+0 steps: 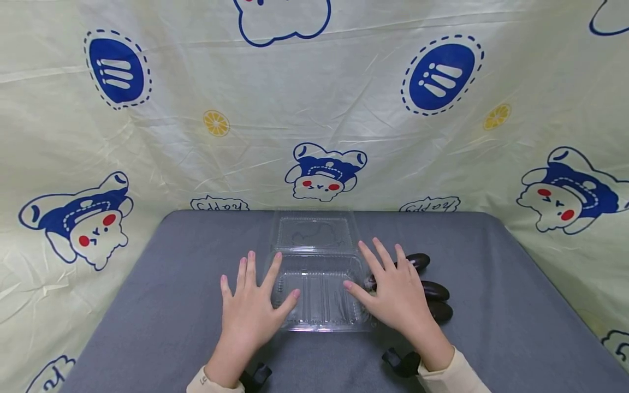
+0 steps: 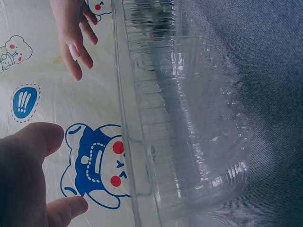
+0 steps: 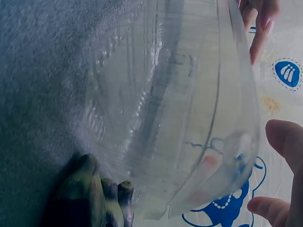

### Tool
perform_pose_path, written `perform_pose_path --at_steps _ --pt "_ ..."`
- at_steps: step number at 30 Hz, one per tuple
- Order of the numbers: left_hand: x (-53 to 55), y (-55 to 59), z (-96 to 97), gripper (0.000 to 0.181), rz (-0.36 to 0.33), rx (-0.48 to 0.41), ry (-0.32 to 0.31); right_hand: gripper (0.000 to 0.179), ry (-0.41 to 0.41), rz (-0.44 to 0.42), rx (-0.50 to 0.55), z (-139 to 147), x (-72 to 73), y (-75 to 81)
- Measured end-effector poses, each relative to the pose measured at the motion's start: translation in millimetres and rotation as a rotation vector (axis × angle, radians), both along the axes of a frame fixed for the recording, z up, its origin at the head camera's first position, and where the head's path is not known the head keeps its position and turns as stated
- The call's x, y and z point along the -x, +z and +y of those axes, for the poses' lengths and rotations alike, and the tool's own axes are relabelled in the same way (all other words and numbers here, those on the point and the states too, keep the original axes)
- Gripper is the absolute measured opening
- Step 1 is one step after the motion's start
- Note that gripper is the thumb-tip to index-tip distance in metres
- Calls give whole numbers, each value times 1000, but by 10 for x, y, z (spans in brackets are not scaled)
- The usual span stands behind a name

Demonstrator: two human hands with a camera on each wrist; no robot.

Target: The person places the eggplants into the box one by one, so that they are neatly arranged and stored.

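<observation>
A clear plastic clamshell box sits on the grey table with its lid folded back toward the wall. Over the box's left side my left hand is spread, holding nothing. My right hand is likewise spread, between the box's right side and three small dark eggplants, partly covering them. In the right wrist view the eggplants' greenish stem ends show beside the box wall. From the left wrist, the ribbed side of the box shows, with nothing in my fingers.
The grey cloth-covered table ends at a pale printed curtain behind it. Black straps show at both wrists, below cream sleeves.
</observation>
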State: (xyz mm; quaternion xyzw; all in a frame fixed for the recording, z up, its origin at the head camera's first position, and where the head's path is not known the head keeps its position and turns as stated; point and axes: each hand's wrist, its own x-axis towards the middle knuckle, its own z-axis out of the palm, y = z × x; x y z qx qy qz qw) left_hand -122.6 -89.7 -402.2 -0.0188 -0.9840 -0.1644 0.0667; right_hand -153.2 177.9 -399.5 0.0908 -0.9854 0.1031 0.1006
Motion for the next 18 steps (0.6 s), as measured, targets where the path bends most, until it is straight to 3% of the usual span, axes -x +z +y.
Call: perform_pose_path --at_steps 6,18 --pt "4 -11 -35 84 -3 -1 -8 89 9 -19 9 51 33 -13" --pt "-38 -139 -159 97 27 -13 -39 90 16 -23 6 200 148 -84"
